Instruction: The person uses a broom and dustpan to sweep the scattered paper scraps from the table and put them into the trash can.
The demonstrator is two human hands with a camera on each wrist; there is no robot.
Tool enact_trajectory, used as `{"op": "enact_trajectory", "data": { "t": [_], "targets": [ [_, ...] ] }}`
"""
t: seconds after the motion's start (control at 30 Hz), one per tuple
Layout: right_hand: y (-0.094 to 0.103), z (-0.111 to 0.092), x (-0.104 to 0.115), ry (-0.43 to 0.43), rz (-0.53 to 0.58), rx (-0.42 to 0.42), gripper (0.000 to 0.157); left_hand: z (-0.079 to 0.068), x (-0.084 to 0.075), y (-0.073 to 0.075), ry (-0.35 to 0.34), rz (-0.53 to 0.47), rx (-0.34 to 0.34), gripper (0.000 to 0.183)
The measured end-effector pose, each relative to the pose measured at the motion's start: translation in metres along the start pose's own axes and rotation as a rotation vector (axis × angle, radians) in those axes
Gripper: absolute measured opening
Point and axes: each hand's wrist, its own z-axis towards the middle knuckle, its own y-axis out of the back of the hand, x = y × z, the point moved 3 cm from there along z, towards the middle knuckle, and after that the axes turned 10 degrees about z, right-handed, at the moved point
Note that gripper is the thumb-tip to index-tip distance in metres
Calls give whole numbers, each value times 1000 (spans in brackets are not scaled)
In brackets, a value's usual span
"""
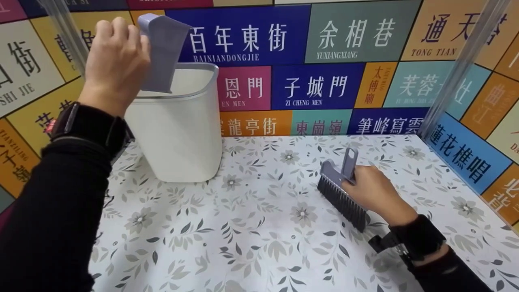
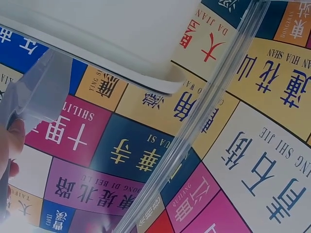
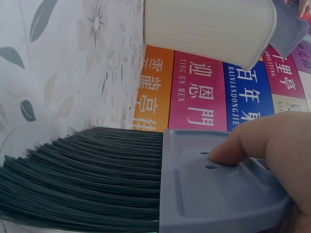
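Above the white trash bin [image 1: 178,138] my left hand [image 1: 117,61] grips a grey-purple dustpan [image 1: 164,52], tilted steeply with its lower edge over the bin's opening. In the left wrist view, fingers curl at the edge of the dustpan [image 2: 43,92], near the bin's rim [image 2: 121,77]. My right hand [image 1: 377,192] holds a hand brush [image 1: 338,174] by its grey body, low over the table on the right. Its dark bristles [image 3: 92,179] point toward the table, and the thumb [image 3: 233,150] presses on the brush's flat back.
A white table covering [image 1: 259,227] with grey flowers and leaves lies under both hands. Behind stands a wall of coloured signs [image 1: 247,36] with Chinese lettering. Clear corner posts [image 1: 462,69] rise at the right and left, the left one beside my left hand.
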Motion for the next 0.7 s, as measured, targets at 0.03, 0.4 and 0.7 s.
{"op": "enact_trajectory", "data": {
  "t": [0.03, 0.4, 0.7],
  "targets": [
    [0, 0, 0, 0, 1, 1, 34, 0, 0, -1, 1, 0, 6, 6],
    [0, 0, 0, -8, 4, 5, 31, -3, 6, -5, 89, -42, 127, 11],
    [0, 1, 0, -22, 6, 14, 25, -12, 13, -8, 158, -111, 212, 20]
  ]
}}
